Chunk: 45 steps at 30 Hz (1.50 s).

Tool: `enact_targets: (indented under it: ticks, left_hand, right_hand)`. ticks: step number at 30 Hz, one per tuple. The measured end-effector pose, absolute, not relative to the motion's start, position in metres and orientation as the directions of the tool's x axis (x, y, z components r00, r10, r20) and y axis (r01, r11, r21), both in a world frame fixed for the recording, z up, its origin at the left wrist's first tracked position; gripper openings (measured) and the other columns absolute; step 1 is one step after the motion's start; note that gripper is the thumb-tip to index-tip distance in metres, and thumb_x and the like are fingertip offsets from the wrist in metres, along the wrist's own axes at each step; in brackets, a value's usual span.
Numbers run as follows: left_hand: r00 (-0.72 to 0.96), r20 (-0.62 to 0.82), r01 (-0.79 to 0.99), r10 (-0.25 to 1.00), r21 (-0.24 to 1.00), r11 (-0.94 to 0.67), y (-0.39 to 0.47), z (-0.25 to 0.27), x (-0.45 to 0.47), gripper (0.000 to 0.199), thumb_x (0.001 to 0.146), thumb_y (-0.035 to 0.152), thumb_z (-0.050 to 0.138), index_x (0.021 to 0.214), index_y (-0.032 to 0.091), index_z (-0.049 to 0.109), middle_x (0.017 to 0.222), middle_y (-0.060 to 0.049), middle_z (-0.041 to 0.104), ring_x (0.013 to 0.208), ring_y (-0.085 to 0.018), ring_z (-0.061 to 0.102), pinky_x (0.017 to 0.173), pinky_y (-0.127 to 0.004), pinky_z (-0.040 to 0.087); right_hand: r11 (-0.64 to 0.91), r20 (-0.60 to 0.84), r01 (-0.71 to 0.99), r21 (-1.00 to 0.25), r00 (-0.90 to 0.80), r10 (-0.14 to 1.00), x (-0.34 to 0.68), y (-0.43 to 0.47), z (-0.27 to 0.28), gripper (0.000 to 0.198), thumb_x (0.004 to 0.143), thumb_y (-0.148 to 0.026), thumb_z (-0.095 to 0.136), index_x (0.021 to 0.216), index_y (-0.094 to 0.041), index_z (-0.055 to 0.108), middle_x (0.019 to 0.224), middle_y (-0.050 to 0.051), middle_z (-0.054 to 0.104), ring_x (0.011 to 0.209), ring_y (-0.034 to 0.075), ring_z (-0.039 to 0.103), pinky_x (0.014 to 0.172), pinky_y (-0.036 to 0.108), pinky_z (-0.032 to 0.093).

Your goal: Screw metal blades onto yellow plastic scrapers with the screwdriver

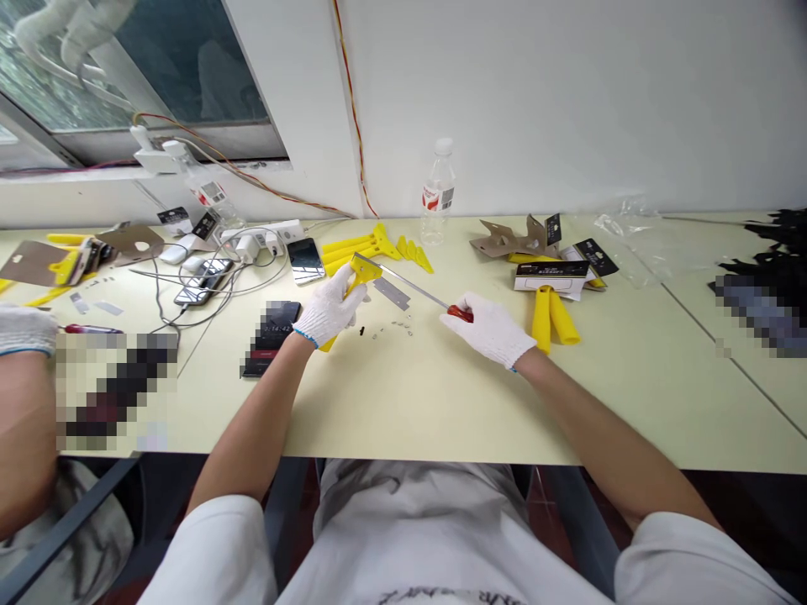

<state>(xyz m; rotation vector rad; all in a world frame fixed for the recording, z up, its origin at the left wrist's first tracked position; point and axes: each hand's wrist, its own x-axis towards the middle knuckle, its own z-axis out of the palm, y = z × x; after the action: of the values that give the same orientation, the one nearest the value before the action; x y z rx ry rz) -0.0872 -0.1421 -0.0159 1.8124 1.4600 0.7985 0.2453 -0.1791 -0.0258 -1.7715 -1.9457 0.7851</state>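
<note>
My left hand (331,304), in a white knit glove, is closed around the handle of a yellow scraper (366,269) with its flat head pointing up and away. My right hand (490,329), gloved too, grips the red handle of a screwdriver (421,291). Its long metal shaft reaches left towards the scraper's head; whether the tip touches is too small to tell. A grey metal blade (392,294) lies on the table between my hands. Small screws or metal bits (394,326) are scattered nearer to me, with a small black piece (361,331) beside them.
Several yellow scrapers (359,244) lie behind my left hand, near phones (306,259) and tangled cables (252,252). A plastic bottle (437,197) stands by the wall. Yellow handles (552,318) and cardboard packaging (514,239) lie right. A co-worker's gloved hand (25,328) is far left.
</note>
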Motion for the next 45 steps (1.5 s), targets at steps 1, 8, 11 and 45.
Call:
enact_targets:
  ticks: [1,8,11,45]
  left_hand:
    - [0.191,0.044,0.558,0.981,0.817,-0.146,-0.142,-0.016,-0.086,0.044,0.110,0.039,0.058,0.150,0.022,0.059,0.114,-0.006,0.080,0.051,-0.011,0.064,0.056,-0.029,0.057]
    - [0.250,-0.001,0.490,0.968,0.862,-0.126,-0.147,-0.014,-0.078,0.060,0.111,0.037,0.059,0.169,0.022,0.048,0.112,-0.008,0.081,0.058,-0.011,0.063,0.058,-0.029,0.056]
    - [0.258,-0.025,0.499,0.966,0.859,-0.111,-0.149,-0.014,-0.075,0.059,0.112,0.040,0.059,0.167,0.021,0.049,0.108,-0.009,0.081,0.060,-0.013,0.064,0.058,-0.028,0.057]
    - [0.295,-0.128,0.554,0.947,0.831,-0.061,-0.161,-0.029,-0.055,0.041,0.113,0.053,0.057,0.139,0.022,0.065,0.097,-0.006,0.082,0.056,-0.015,0.067,0.054,-0.030,0.054]
  right_hand:
    - [0.035,-0.079,0.790,-0.612,-0.106,0.991,0.247,-0.176,-0.027,0.024,0.106,-0.045,0.070,0.097,-0.024,0.062,0.096,0.007,0.077,0.087,0.025,0.067,0.079,0.035,0.046]
    - [0.113,0.016,0.940,-0.323,-0.114,0.993,0.262,-0.155,-0.046,0.020,0.114,-0.033,0.059,0.113,-0.019,0.074,0.124,0.019,0.079,0.111,0.034,0.073,0.088,0.040,0.050]
    - [0.132,0.003,0.951,-0.278,-0.137,0.991,0.264,-0.153,-0.051,0.021,0.114,-0.033,0.062,0.116,-0.019,0.077,0.125,0.018,0.078,0.113,0.033,0.072,0.092,0.041,0.051]
    - [0.441,0.285,0.772,-0.459,-0.342,0.895,0.147,-0.144,-0.009,0.014,0.109,-0.019,0.062,0.103,-0.021,0.075,0.112,0.012,0.078,0.103,0.028,0.071,0.088,0.037,0.050]
